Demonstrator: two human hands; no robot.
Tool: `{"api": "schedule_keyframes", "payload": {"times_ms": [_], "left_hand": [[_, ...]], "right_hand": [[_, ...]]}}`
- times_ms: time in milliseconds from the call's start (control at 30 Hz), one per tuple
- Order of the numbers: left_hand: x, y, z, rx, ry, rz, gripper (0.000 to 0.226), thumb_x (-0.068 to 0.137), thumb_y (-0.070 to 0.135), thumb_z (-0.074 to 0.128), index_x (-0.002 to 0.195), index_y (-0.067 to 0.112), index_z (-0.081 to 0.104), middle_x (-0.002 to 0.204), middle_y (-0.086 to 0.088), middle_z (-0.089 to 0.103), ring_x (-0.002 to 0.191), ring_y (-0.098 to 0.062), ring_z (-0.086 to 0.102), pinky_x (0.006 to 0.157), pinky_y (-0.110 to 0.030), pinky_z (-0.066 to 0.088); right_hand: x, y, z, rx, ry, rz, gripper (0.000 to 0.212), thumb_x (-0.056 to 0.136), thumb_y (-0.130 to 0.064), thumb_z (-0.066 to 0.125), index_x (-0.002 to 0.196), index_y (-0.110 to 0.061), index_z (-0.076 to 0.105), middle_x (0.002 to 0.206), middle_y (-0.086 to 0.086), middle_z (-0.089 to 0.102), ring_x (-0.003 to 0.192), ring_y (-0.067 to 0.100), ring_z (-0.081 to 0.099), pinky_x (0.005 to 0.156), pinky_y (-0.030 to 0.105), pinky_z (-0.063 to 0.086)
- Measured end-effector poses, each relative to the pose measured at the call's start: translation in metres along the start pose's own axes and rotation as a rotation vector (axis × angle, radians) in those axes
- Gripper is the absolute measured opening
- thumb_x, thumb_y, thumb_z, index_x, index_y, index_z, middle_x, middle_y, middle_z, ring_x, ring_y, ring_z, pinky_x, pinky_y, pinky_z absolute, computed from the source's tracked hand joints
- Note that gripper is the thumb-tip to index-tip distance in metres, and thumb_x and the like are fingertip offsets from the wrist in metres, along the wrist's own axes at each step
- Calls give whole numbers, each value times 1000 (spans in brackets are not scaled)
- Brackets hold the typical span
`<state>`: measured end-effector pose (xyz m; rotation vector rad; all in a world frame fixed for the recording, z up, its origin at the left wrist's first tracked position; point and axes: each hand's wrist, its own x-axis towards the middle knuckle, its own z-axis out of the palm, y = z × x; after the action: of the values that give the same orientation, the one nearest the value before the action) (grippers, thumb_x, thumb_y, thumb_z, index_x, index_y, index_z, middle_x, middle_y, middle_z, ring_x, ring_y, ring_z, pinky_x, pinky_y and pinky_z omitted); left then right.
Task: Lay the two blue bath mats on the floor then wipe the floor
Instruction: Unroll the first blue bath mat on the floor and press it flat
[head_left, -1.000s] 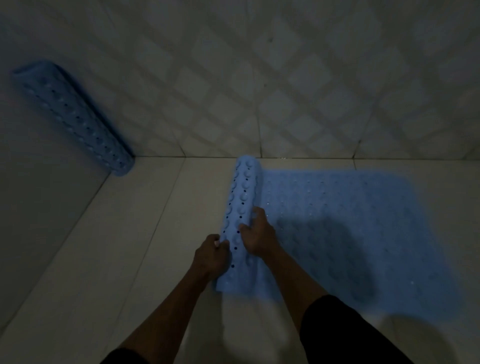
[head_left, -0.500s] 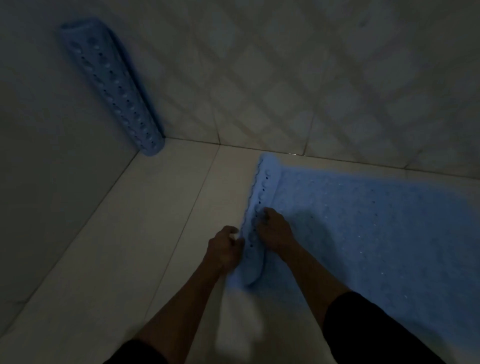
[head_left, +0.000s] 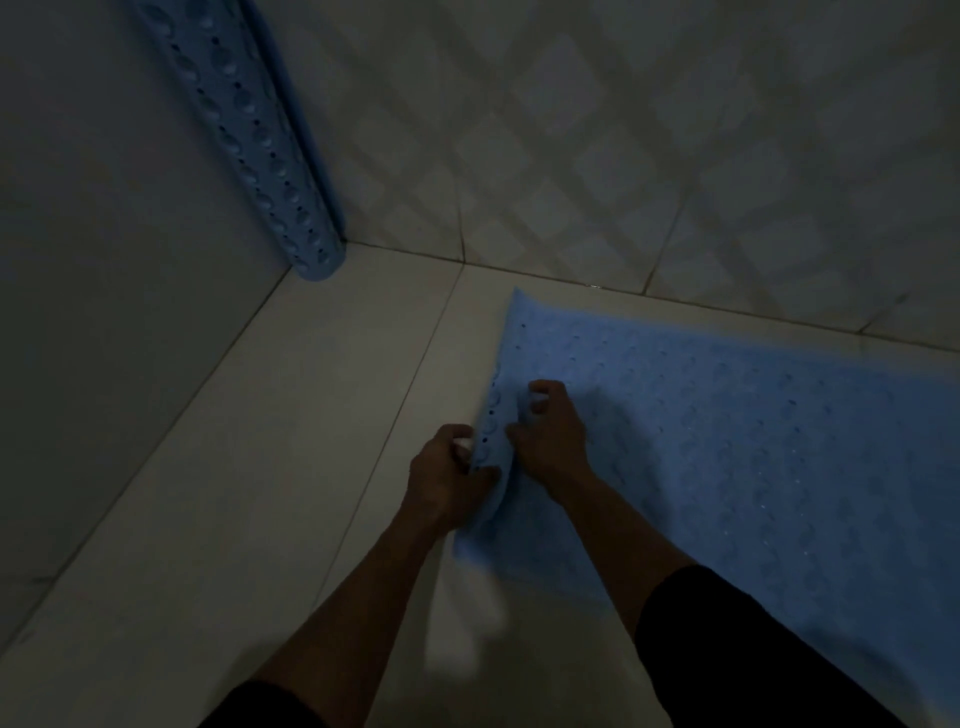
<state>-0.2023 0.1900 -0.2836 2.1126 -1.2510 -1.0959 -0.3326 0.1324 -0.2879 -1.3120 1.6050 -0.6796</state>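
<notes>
In dim light, a blue bath mat (head_left: 727, 441) lies spread on the pale tiled floor (head_left: 260, 493) beside the patterned wall (head_left: 623, 156). The left hand (head_left: 447, 478) and right hand (head_left: 550, 436) pinch its raised, curled left edge between them. A second, rolled bath mat (head_left: 249, 135) leans upright in the corner, well apart.

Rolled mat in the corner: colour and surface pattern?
Light blue, with rows of round dimples and small dark holes along the rolled mat. The head view, the only one, shows it.
</notes>
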Motion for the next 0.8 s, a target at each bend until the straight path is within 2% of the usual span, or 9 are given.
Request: {"api": "schedule_keyframes", "payload": {"times_ms": [67, 133, 200, 267, 367, 467, 567, 667, 800], "left_hand": [[3, -1, -1, 49, 25, 43, 45, 84, 17, 75, 127, 18, 62, 112, -6, 67, 103, -22, 66, 82, -20, 48], [4, -1, -2, 66, 50, 87, 33, 91, 12, 64, 123, 16, 68, 122, -9, 68, 110, -22, 65, 83, -13, 41], [3, 2, -1, 12, 85, 92, 26, 99, 15, 54, 118, 12, 71, 118, -8, 70, 109, -21, 65, 83, -16, 41], [3, 4, -2, -12, 119, 73, 26, 101, 26, 51, 112, 11, 69, 108, -7, 72, 101, -21, 66, 76, -21, 41], [10, -3, -1, 66, 146, 46, 20, 98, 23, 53, 109, 10, 65, 104, -12, 71, 95, -30, 67, 71, -27, 43], [15, -11, -5, 177, 144, 26, 17, 92, 13, 53, 106, 6, 60, 106, -19, 67, 98, -38, 64, 78, -41, 55], [16, -13, -4, 300, 137, 34, 40, 88, 13, 60, 126, 10, 49, 122, -17, 53, 114, -38, 54, 91, -51, 52], [15, -14, -3, 402, 141, 111, 66, 86, 17, 61, 146, 23, 34, 143, -14, 36, 131, -36, 37, 101, -53, 44], [25, -15, 2, 715, 7, 229, 74, 89, 19, 59, 155, 21, 26, 164, -11, 12, 150, -34, 9, 120, -47, 24]], "right_hand": [[1, -4, 5, 0, -58, 14, 48, 86, -8, 67, 130, -12, 48, 121, 12, 59, 108, 26, 59, 92, 39, 50], [3, -6, 11, -58, -115, -11, 41, 92, -18, 63, 131, -9, 52, 127, 14, 61, 116, 29, 58, 102, 41, 45], [4, -8, 14, -98, -155, -29, 35, 99, -24, 52, 129, -8, 56, 129, 13, 61, 119, 27, 56, 98, 27, 41], [7, -7, 15, -164, -157, -65, 32, 103, -25, 42, 123, -8, 60, 125, 14, 63, 115, 27, 57, 83, 23, 36], [11, -4, 14, -250, -181, -108, 37, 104, -23, 39, 133, -7, 55, 137, 16, 56, 126, 28, 52, 98, 28, 38], [12, 0, 12, -317, -217, -128, 42, 103, -20, 42, 143, -7, 45, 147, 15, 46, 134, 29, 45, 109, 31, 32], [13, 2, 11, -388, -241, -152, 45, 101, -19, 45, 145, -7, 41, 149, 16, 43, 136, 30, 42, 111, 32, 30], [14, 5, 8, -419, -264, -160, 50, 99, -17, 50, 146, -6, 39, 150, 16, 40, 138, 32, 38, 115, 36, 28], [14, 9, 5, -478, -281, -217, 52, 97, -15, 51, 146, -4, 37, 151, 17, 38, 140, 31, 36, 117, 35, 24]]}}
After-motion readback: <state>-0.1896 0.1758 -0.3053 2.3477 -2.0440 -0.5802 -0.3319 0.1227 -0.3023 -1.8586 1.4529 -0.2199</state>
